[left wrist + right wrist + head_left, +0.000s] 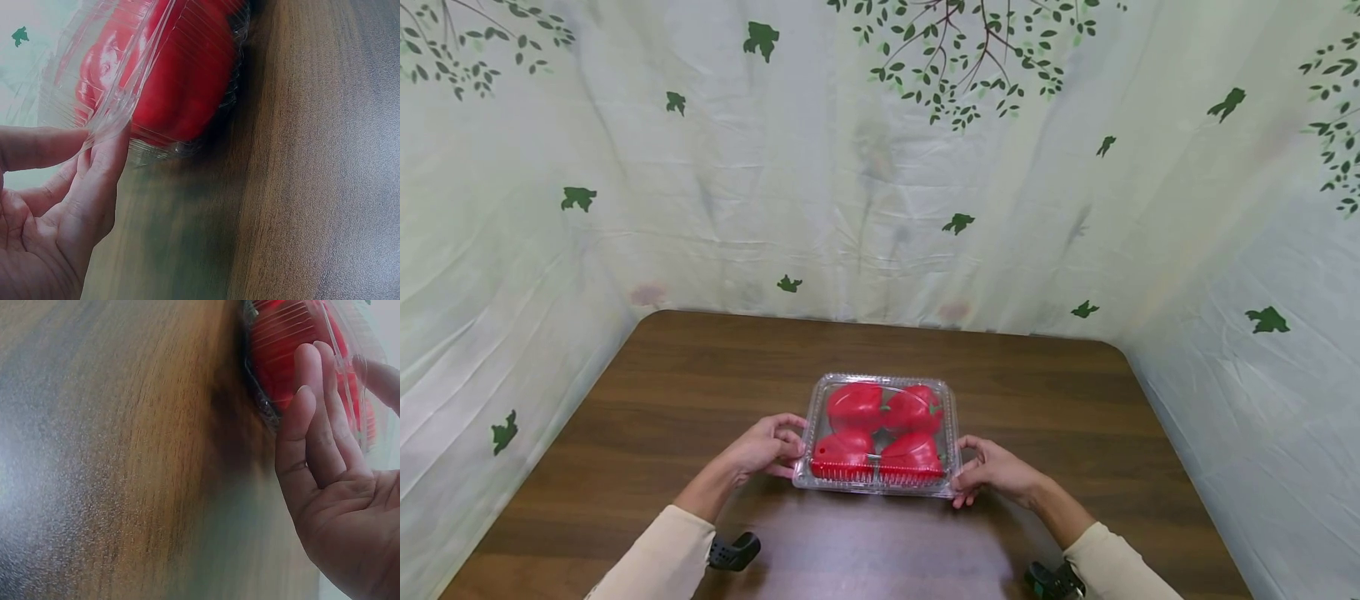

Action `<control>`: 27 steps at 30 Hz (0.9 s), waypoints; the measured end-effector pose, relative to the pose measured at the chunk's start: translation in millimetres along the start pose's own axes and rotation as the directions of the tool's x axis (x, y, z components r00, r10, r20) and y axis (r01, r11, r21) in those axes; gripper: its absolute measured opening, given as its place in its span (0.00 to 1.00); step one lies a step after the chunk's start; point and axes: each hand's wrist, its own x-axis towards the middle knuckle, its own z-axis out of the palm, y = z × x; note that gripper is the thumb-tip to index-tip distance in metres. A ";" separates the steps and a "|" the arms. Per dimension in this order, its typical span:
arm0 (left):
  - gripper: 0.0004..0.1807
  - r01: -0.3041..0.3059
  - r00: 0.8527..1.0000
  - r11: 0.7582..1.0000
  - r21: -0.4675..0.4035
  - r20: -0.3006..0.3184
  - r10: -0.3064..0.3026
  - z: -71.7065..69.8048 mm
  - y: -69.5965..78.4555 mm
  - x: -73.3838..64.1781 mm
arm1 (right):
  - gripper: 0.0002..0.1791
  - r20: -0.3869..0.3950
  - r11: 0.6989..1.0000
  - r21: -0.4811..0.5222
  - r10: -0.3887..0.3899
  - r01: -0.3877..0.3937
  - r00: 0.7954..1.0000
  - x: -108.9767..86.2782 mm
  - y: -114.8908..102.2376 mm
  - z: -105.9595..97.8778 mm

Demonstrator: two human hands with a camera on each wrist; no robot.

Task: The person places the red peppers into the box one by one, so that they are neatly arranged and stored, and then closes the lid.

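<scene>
A clear plastic clamshell box (877, 492) with a closed lid holds several red bell peppers (912, 454), some with bits of green stem showing. My left hand (767, 446) pinches the rim at the box's left side; in the left wrist view the thumb lies over the flange and the fingers beneath it. At the opposite side, near the front corner, my right hand (992, 473) grips the rim between thumb and fingertips. The right wrist view shows the ribbed side wall (284, 337) just beyond those fingers.
The brown wooden table (700, 367) extends around the box on all sides. White curtains (880, 167) printed with green leaves hang behind it and along both sides. A dark wrist-worn device (735, 552) sits at the left cuff, with another (1054, 579) at the right.
</scene>
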 end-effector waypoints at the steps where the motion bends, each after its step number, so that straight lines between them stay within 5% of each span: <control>1: 0.23 0.001 1.000 1.000 0.002 -0.001 -0.001 0.1 0.1 0.0 | 0.22 0.004 1.000 0.003 0.000 0.000 1.000 0.2 0.2 0.0; 11: 0.23 -0.007 1.000 1.000 0.004 -0.005 0.007 1.1 -0.3 -0.9 | 0.18 0.084 0.999 0.036 -0.001 -0.002 0.996 0.4 3.3 -1.9; 27: 0.23 -0.008 0.999 1.000 -0.013 0.031 0.008 -1.5 -0.5 -0.5 | 0.19 0.063 0.998 0.063 0.010 -0.014 0.998 0.7 1.4 3.3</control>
